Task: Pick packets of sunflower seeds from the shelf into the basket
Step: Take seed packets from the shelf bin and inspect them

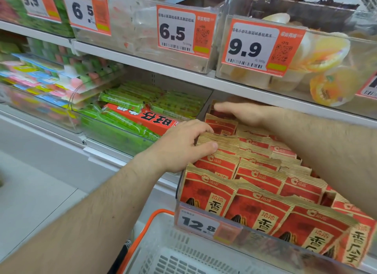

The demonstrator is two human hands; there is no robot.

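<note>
Both hands are reaching into a clear bin (180, 194) packed with upright red-and-tan sunflower seed packets (263, 210). The left hand (179, 145) is gripping the tan top edge of one seed packet (219, 142) in a row midway back: the thumb is pressing on the near face of that edge and the curled fingers are hooking over its far side, so the fingers are narrow and holding the packet. The right hand (242, 111) is lying further back, under the shelf edge (265, 93) above, with its fingers stretched out nearly straight and resting flat on the tops of the rearmost packets (221, 123); no pinch is showing there. The remaining packets are standing in rows nearer than the left fingers, down to the bin front, where a price label (199, 225) reading 12.8 is sitting. A grey basket (175, 259) with an orange rim is sitting below the bin front, beneath the left forearm. Left of the left fingers, a neighbouring bin is holding green wrapped snacks (122, 100) and a red box (140, 116).
</note>
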